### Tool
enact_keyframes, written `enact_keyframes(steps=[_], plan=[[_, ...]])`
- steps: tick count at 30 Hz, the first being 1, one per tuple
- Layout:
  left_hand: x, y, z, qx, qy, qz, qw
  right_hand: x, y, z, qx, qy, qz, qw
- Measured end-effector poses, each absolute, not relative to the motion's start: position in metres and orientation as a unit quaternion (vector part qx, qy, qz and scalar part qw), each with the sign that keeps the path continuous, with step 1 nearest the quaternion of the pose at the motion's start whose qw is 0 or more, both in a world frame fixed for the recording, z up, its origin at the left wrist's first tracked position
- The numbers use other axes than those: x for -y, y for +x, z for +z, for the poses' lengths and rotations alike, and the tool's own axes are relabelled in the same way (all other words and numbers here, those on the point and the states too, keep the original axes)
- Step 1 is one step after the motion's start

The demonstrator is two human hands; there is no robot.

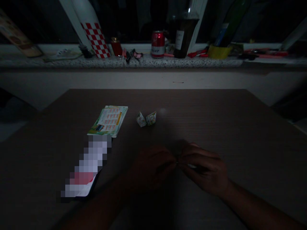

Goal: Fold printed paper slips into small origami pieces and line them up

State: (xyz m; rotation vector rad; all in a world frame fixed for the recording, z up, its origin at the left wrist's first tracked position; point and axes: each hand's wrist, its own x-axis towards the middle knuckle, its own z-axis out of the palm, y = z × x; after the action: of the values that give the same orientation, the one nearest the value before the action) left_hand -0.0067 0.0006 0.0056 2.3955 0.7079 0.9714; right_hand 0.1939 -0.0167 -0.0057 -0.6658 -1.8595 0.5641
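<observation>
Over the near middle of the dark table, my left hand (153,166) and my right hand (205,167) meet fingertip to fingertip. Both are closed in a pinch on a small folded piece of paper (192,166); only a pale edge of it shows between the right fingers, and the rest is hidden in shadow. Beyond my hands stand two small folded paper pieces, a left one (141,119) and a right one (151,118), their lower corners close together. To their left lies a stack of printed calendar cards (109,119).
A phone (83,191) with a lit, blurred-out screen lies left of my hands, below the cards. Behind the table (216,111), a stone windowsill (144,64) bears a red can (158,44), a checkered bottle (96,38), a dark bottle (184,35) and yellow tape (218,52).
</observation>
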Motion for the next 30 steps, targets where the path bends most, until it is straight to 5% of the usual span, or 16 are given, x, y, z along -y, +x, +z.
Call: enact_keyframes(steps=[9, 18, 30], plan=[[0.004, -0.007, 0.005, -0.264, 0.876, 0.363, 0.178, 0.018, 0.196, -0.004, 0.761, -0.301, 0.254, 0.516], [-0.001, -0.005, 0.008, -0.381, 0.793, 0.322, 0.349, 0.019, 0.197, -0.012, 0.721, -0.340, 0.299, 0.524], [0.001, -0.004, 0.007, -0.407, 0.738, 0.335, 0.422, 0.022, 0.196, -0.006, 0.697, -0.437, 0.314, 0.474]])
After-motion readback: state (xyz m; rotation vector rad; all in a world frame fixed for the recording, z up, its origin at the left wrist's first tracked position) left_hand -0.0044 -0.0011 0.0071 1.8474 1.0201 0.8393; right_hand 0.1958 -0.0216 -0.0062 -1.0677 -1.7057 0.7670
